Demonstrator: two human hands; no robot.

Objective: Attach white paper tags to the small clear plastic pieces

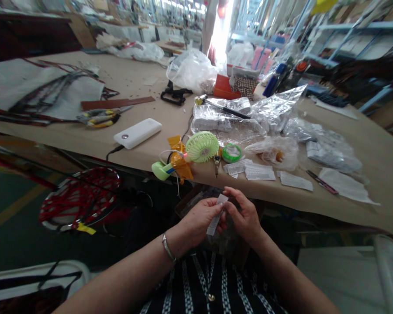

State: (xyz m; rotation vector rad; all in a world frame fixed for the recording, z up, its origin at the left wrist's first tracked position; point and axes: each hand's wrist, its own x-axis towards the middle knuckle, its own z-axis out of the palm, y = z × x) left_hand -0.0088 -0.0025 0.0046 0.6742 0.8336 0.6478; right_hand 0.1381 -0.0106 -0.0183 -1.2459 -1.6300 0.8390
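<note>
A narrow whitish strip with faint print is held in front of my body, below the table's front edge. My left hand has its fingers closed on the strip, with a metal bracelet at the wrist. Close beside it, my right hand touches the strip's upper end with thumb and fingertips; its fingers are bent and partly hidden. On the table just beyond lie printed white sheets, a green tape roll and a pointed metal tool.
A green fan stands at the table edge beside a white power bank. Pliers lie at the left. Clear plastic packets cover the middle; a pink-handled cutter lies right. A red-strapped round frame is below left.
</note>
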